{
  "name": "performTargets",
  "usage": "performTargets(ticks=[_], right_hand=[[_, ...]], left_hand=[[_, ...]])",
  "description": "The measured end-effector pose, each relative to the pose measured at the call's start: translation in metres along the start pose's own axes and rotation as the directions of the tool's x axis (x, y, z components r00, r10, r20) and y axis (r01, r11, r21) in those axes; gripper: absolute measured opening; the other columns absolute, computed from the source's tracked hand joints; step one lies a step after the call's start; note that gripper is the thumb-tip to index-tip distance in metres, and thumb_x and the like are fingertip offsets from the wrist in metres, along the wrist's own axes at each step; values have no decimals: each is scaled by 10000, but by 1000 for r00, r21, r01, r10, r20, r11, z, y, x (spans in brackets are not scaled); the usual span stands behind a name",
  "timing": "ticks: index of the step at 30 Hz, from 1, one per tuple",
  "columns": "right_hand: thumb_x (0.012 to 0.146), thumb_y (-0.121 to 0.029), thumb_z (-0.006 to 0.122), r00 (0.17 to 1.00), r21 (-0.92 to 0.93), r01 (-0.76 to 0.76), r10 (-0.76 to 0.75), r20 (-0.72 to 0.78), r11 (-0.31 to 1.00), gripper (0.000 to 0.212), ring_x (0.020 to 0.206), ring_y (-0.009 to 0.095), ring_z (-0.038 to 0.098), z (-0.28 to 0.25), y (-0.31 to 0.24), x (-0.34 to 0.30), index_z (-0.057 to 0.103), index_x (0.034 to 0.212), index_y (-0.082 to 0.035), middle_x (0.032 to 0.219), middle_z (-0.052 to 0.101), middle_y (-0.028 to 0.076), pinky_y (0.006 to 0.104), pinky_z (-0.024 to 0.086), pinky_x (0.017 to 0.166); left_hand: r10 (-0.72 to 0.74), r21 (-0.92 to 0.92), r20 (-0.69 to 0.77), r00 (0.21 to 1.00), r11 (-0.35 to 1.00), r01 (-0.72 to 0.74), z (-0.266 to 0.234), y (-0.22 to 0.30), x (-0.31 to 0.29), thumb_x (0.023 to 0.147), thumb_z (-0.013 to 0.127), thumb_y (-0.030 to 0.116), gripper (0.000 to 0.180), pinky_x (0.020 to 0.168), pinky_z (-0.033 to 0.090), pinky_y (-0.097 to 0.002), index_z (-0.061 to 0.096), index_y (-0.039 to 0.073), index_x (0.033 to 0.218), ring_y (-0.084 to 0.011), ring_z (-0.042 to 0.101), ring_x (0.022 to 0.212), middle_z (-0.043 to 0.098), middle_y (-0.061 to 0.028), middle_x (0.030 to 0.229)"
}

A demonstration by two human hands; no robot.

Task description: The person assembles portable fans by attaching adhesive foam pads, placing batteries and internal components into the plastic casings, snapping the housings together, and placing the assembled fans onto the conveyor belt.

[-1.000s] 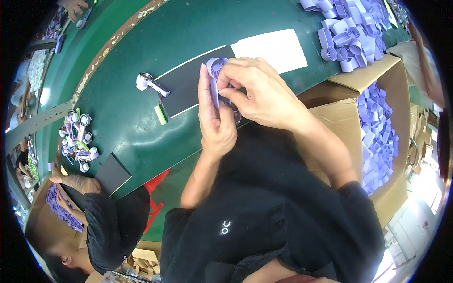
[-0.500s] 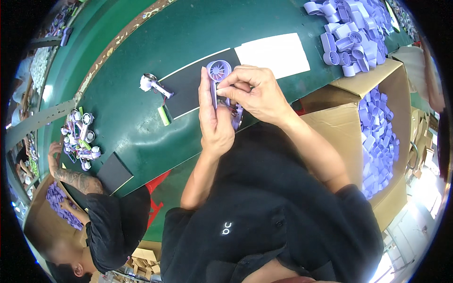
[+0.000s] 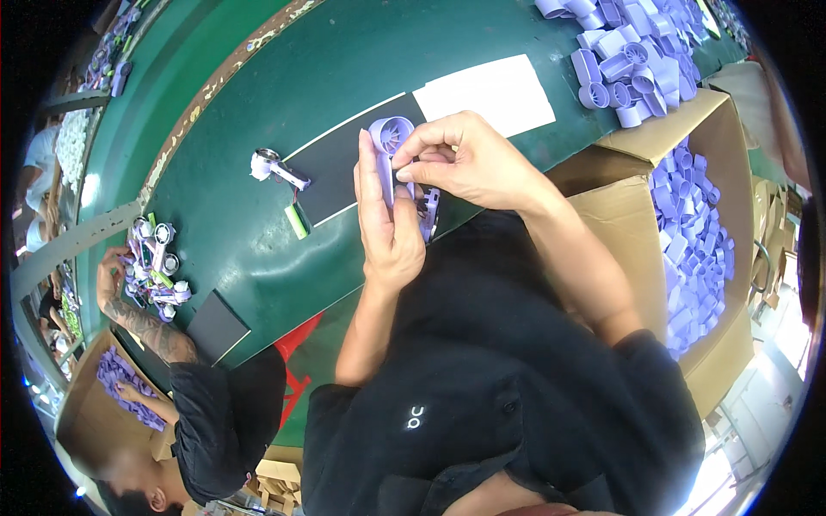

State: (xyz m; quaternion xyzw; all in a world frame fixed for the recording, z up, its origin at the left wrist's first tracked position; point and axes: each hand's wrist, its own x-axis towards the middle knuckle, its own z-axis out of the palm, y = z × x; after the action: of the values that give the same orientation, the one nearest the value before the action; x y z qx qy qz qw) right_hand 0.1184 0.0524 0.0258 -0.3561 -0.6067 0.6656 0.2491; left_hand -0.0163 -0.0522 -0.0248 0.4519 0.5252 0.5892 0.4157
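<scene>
Currently both bare hands are up over the near edge of the green table (image 3: 249, 249), working close together. Left hand (image 3: 391, 232): upright, fingers extended along a purple housing (image 3: 392, 138), bracing it; round vented end up, stem running down toward the palm. Right hand (image 3: 473, 168): thumb and forefinger drawn together at the stem's right side; from where I stand, cannot tell whether they grip the housing or some small part. A purple-and-dark piece (image 3: 428, 213) shows just beside the left thumb, partly hidden.

Behind the hands, a black mat (image 3: 331, 168), white sheet (image 3: 499, 95) at its right end. At the mat's left end, a small assembly (image 3: 273, 165), wired to a green cylinder (image 3: 296, 221). Far right of table: heap of purple housings (image 3: 637, 64); nearer, an open carton (image 3: 607, 215) holding more. At left, a co-worker's hand (image 3: 112, 261) is beside a cluster of assemblies (image 3: 157, 268).
</scene>
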Motion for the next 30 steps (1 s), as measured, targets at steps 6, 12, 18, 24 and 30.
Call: performTargets(ticks=[6,12,18,24,30], right_hand=[[882,68,710,992,-91,104,-110,-59,990,85,705,45,553,6,10,4,753,941,26,773,665,8,226,447,618],[846,4,748,947,-246,143,-205,-246,959,50,641,100,581,24,25,1,759,892,16,738,672,54,273,455,579],[795,-94,828,836,-528,190,-418,-355,828,174,583,191,572,39,25,-1,769,938,-14,694,607,69,345,468,566],[800,-146,883,751,-587,125,-463,-471,800,604,650,107,536,20,-23,-12,638,1326,22,779,556,19,254,473,600],[871,-180,832,940,-114,149,-176,-291,982,474,903,130,590,-15,-17,-16,676,1254,50,1019,644,73,269,532,750]], left_hand=[[258,400,23,966,883,-245,5,7,9,966,396,-89,692,936,500,-389,226,-29,1634,-286,597,1054,497,-222,1340],[226,388,-11,974,899,-204,8,-5,8,934,388,-94,697,992,478,-399,263,-50,1619,-313,589,1099,522,-217,1291],[9,-113,-108,994,993,-21,8,-7,10,1030,410,-37,649,1023,461,-321,206,-22,1647,-195,565,1156,518,-121,1381],[-186,-337,-112,976,931,139,6,14,8,1002,419,-28,714,814,479,-256,156,8,1664,-94,543,913,535,-76,1378],[-161,-378,-106,981,919,110,9,41,11,979,450,-3,768,794,472,-253,122,16,1672,-106,527,892,562,-101,1284]])
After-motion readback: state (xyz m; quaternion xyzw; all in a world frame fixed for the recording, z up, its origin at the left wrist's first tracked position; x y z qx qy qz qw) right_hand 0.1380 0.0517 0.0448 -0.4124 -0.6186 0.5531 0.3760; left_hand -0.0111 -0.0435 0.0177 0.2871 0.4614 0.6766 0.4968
